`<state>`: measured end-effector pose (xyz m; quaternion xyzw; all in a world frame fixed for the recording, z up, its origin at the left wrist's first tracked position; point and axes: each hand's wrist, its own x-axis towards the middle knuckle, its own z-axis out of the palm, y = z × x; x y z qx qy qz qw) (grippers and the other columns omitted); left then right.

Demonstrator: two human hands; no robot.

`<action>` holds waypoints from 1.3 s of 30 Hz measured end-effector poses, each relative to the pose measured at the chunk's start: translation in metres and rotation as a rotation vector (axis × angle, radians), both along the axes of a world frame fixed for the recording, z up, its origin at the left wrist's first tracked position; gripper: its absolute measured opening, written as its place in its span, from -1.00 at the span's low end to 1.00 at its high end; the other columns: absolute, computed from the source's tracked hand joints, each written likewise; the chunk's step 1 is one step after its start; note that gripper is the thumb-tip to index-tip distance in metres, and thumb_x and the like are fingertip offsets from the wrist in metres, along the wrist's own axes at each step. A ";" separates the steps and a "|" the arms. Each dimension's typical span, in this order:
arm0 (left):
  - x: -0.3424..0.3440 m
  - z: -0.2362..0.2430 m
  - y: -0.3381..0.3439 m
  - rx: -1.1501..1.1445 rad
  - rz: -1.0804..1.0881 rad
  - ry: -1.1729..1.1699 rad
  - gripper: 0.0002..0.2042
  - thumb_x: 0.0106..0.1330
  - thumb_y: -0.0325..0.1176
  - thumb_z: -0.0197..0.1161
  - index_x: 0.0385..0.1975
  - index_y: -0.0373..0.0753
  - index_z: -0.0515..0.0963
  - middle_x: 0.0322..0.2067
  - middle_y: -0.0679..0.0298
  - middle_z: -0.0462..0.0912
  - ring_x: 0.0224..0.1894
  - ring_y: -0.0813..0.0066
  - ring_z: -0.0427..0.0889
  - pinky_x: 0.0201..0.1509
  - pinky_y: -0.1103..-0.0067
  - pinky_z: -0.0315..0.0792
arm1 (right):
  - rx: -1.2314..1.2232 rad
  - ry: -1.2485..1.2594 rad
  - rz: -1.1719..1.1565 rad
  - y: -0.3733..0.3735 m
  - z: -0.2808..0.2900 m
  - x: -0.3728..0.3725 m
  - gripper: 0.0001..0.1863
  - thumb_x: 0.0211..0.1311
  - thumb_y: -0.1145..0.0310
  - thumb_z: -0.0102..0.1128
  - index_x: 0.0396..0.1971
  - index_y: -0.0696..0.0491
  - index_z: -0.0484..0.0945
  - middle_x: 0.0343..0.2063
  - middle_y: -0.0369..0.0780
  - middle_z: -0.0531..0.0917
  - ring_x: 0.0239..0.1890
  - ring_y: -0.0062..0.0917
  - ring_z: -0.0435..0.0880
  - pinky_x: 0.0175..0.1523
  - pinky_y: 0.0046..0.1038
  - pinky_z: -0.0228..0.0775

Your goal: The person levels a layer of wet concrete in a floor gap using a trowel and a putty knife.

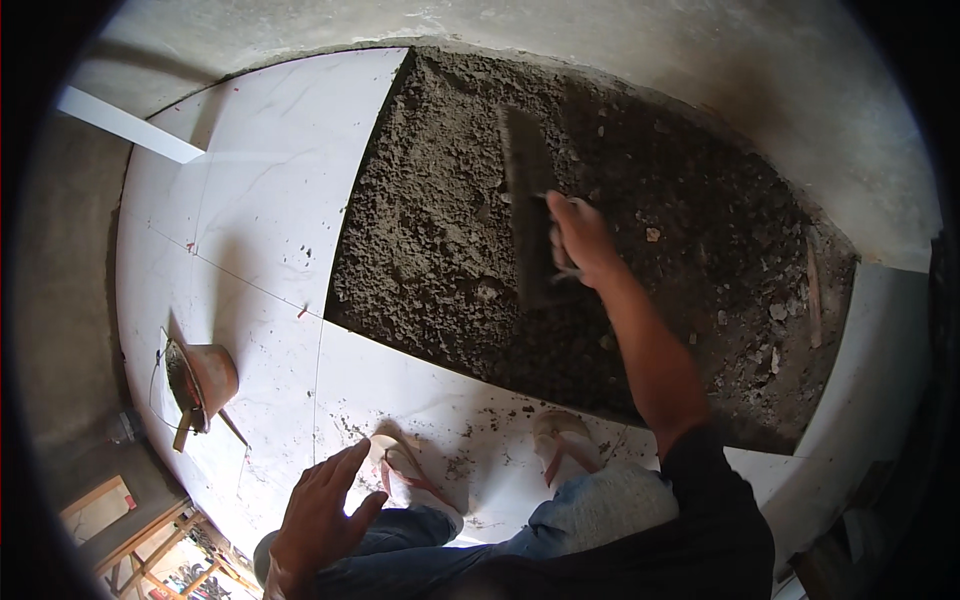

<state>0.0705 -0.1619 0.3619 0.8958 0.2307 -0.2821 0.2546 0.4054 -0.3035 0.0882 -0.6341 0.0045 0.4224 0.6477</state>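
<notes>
Head view: the right hand [582, 240] is wrapped round the handle of a long, flat trowel [527, 180]. It looks blurry over the bumpy grey mortar bed [425, 200], and I can't tell if they touch. The left hand [325, 515] holds nothing, its fingers stretched out near a sandal [397, 462]. Big white tiles [275, 130] lie beside the mortar, and a brown bucket [215, 372] sits on them.
</notes>
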 end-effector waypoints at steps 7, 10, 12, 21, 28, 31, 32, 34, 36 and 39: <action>-0.019 -0.002 0.005 -0.010 0.000 0.118 -0.39 0.17 -0.27 0.33 0.23 -0.27 0.29 0.10 -0.01 0.49 0.11 0.04 0.49 0.18 0.31 0.35 | -0.624 -1.181 0.233 -0.028 0.007 0.071 -0.39 0.27 0.07 0.18 0.08 0.28 0.31 -0.35 0.12 0.65 -0.29 0.04 0.66 -0.28 -0.09 0.52; -0.015 0.001 0.006 -0.028 0.012 0.048 -0.38 0.19 -0.23 0.31 0.23 -0.27 0.29 0.09 -0.01 0.50 0.10 0.05 0.51 0.17 0.29 0.34 | -0.717 -1.094 0.390 -0.001 0.029 0.063 -0.44 0.32 0.12 0.13 0.06 0.28 0.27 -0.34 0.12 0.63 -0.25 0.07 0.64 -0.27 -0.04 0.51; -0.014 0.000 0.003 -0.056 0.029 0.028 -0.38 0.20 -0.20 0.29 0.24 -0.28 0.28 0.08 -0.02 0.50 0.09 0.06 0.52 0.16 0.27 0.33 | -0.803 -1.000 0.520 0.006 0.021 0.058 -0.45 0.34 0.14 0.12 0.07 0.29 0.24 -0.34 0.13 0.62 -0.26 0.03 0.65 -0.28 -0.05 0.52; -0.017 0.005 0.005 -0.050 -0.005 0.040 -0.39 0.21 -0.19 0.29 0.22 -0.31 0.30 0.07 -0.04 0.50 0.09 0.03 0.51 0.14 0.26 0.34 | -0.870 -1.112 0.571 0.001 -0.018 0.049 -0.64 0.37 0.17 0.07 -0.13 0.18 0.29 -0.54 0.01 0.59 -0.47 -0.06 0.63 -0.41 0.00 0.46; -0.016 0.009 0.002 -0.060 0.000 0.067 -0.39 0.24 -0.17 0.26 0.26 -0.27 0.26 0.09 -0.02 0.48 0.10 0.04 0.50 0.17 0.28 0.32 | -0.899 -1.007 0.582 0.009 0.007 0.038 -0.67 0.39 0.16 0.02 -0.17 0.16 0.33 -0.45 0.03 0.63 -0.35 -0.03 0.65 -0.32 0.00 0.52; -0.015 0.009 0.003 -0.079 0.013 0.077 -0.37 0.25 -0.16 0.26 0.28 -0.24 0.24 0.11 -0.01 0.46 0.12 0.04 0.48 0.20 0.28 0.31 | -0.901 -0.954 0.535 0.007 0.000 0.032 -0.64 0.37 0.14 0.04 -0.17 0.18 0.33 -0.44 0.08 0.62 -0.33 0.02 0.63 -0.32 0.02 0.50; -0.015 0.009 0.003 -0.088 0.020 0.070 -0.37 0.25 -0.16 0.26 0.29 -0.24 0.22 0.12 0.00 0.46 0.13 0.04 0.47 0.21 0.28 0.30 | -0.933 -1.006 0.491 0.004 -0.004 0.035 -0.64 0.37 0.13 0.03 -0.18 0.18 0.34 -0.42 0.09 0.62 -0.32 0.02 0.63 -0.31 0.01 0.50; -0.017 0.011 0.002 -0.076 0.003 0.074 -0.36 0.25 -0.16 0.26 0.29 -0.24 0.22 0.12 0.00 0.45 0.13 0.05 0.46 0.22 0.28 0.29 | -0.901 -0.993 0.531 0.008 -0.002 0.041 -0.64 0.38 0.15 0.03 -0.18 0.19 0.34 -0.42 0.10 0.62 -0.32 0.02 0.64 -0.32 0.01 0.51; -0.018 0.012 0.002 -0.074 -0.020 0.080 -0.36 0.25 -0.16 0.26 0.29 -0.24 0.22 0.13 0.00 0.45 0.14 0.05 0.46 0.22 0.28 0.29 | -0.880 -0.974 0.573 0.012 0.004 0.039 -0.65 0.38 0.16 0.03 -0.18 0.20 0.34 -0.42 0.12 0.63 -0.33 0.02 0.64 -0.32 0.00 0.52; -0.017 0.013 0.000 -0.088 0.018 0.050 -0.36 0.24 -0.17 0.27 0.29 -0.23 0.22 0.12 0.00 0.46 0.14 0.04 0.47 0.23 0.28 0.29 | -0.841 -1.005 0.378 0.011 0.004 0.034 -0.65 0.38 0.17 0.03 -0.18 0.21 0.35 -0.46 0.08 0.63 -0.35 0.02 0.65 -0.32 0.00 0.52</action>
